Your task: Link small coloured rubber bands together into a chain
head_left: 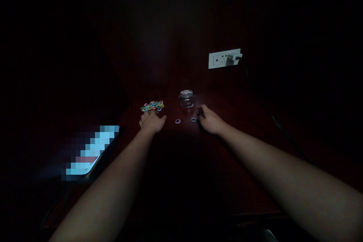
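My left hand (152, 122) lies palm down at the near edge of a pile of small coloured hair ties (153, 106), thumb held apart from the fingers. My right hand (209, 119) rests on the table, its fingers loosely bent and apart, just right of a light blue hair tie (193, 120); nothing shows in its grasp. Between the hands lies a purple hair tie (177, 121). Behind them stands a small clear jar (187, 101), upright, with a patterned lid on. Any contact of my left fingertips with the pile is hard to make out in the dim light.
A lit screen (93, 151), blurred into blocks, stands at the left with a cable below it. On the back wall is a white socket panel (217, 60) with a plug in it, its dark cable running down the right side. The dark red table (181, 181) spreads below.
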A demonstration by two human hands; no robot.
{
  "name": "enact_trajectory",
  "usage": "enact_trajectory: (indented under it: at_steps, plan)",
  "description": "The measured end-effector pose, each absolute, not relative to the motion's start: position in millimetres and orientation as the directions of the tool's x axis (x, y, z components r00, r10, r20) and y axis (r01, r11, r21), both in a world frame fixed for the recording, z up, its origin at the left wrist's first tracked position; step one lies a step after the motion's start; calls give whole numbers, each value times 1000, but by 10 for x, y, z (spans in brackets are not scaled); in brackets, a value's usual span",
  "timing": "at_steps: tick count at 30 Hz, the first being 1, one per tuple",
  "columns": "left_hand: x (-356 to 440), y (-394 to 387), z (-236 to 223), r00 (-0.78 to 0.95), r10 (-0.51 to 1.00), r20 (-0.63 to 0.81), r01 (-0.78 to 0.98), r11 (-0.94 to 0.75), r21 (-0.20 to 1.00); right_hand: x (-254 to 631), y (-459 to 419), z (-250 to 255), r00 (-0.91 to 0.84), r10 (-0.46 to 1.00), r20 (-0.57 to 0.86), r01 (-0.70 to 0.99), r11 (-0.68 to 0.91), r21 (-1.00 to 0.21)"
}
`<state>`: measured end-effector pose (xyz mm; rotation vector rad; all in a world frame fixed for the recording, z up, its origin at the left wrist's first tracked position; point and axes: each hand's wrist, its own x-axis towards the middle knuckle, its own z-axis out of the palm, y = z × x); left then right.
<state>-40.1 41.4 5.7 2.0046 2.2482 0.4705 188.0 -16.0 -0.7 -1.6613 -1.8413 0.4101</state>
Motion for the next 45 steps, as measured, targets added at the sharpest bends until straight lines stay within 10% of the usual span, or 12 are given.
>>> enact_trajectory:
  at_steps: [16, 27, 45]
  plan:
    - [-386, 380, 63, 1, 989, 148, 975, -33, 218, 1885, -170, -1, -42, 969, 244, 789, 182, -586]
    - [-362, 402, -10, 363, 900, 240, 705, -434, 561, 1874, -218, 23, -118, 951, 285, 836, 250, -489]
    - [-257, 359, 10, 301, 928, 219, 734, -372, 569, 1640, -399, 115, -507, 850, 143, 805, 527, -273]
